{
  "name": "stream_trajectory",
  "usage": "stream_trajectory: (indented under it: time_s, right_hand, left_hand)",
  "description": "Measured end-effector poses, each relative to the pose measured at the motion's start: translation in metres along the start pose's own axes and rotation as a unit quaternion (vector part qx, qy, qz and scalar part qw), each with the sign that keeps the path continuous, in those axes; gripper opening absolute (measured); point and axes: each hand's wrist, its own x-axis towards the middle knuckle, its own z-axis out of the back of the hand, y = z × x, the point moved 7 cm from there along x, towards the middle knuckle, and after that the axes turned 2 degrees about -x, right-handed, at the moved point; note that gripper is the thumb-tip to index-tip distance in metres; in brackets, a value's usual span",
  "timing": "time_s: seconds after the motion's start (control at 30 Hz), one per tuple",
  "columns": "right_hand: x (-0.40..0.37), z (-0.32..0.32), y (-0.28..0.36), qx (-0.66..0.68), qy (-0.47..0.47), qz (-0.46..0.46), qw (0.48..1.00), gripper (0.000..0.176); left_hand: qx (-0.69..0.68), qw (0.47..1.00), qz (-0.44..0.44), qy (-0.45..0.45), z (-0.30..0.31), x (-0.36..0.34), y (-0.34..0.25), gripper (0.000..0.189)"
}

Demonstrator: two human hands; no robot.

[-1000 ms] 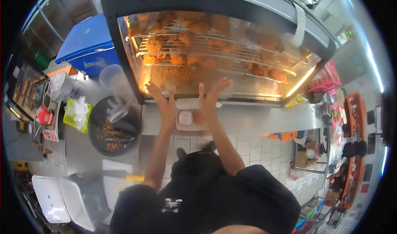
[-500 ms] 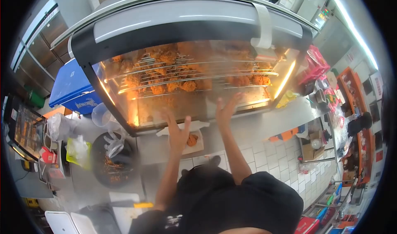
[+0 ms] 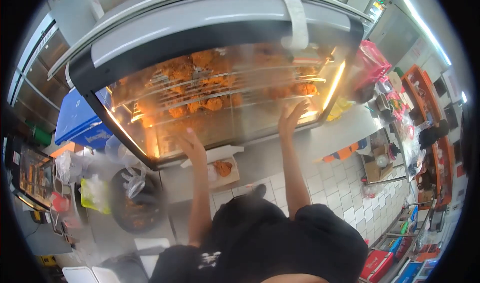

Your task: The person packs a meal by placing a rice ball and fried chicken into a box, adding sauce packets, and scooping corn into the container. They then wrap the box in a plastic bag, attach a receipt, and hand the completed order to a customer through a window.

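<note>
A heated display case (image 3: 227, 30) with a curved grey and black top fills the upper view. Pieces of fried chicken (image 3: 202, 104) lie on wire racks (image 3: 235, 102) inside it. My left hand (image 3: 191, 145) is at the lower left part of the case's glass front, fingers apart. My right hand (image 3: 291, 118) is raised by the lower right part of the glass, its fingers spread as well. Neither palm shows anything in it. Below the case, beside my left wrist, an open paper box (image 3: 235, 175) holds a piece of fried chicken (image 3: 223, 168).
Left of the case are a blue cooler box (image 3: 82, 118), a round dark pan (image 3: 136, 215) with a clear plastic glove (image 3: 135, 184) over it, and a lime-green container (image 3: 94, 193). Pink plastic bags (image 3: 371, 65) hang at the right. Tiled floor (image 3: 335, 198) lies at lower right.
Both hands have moved apart, the left one leftward and the right one rightward. The case has shifted left and tilted in view as the head turned.
</note>
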Motion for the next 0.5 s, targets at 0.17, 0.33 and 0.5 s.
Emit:
stream_trajectory:
  time_s: [0.17, 0.33, 0.5]
  right_hand:
    - [0.033, 0.022, -0.029, 0.009, 0.012, 0.045, 0.999, 0.077]
    - [0.033, 0.050, -0.026, -0.014, 0.029, 0.075, 0.997, 0.071]
    - [-0.016, 0.071, -0.070, 0.039, -0.046, 0.055, 0.997, 0.035]
  left_hand:
    - [0.011, 0.999, 0.023, 0.023, 0.023, 0.000, 0.005, 0.077]
    - [-0.027, 0.992, -0.001, -0.122, 0.087, -0.050, 0.052, 0.056]
    - [0.061, 0.991, 0.114, 0.016, 0.087, -0.117, 0.226, 0.046]
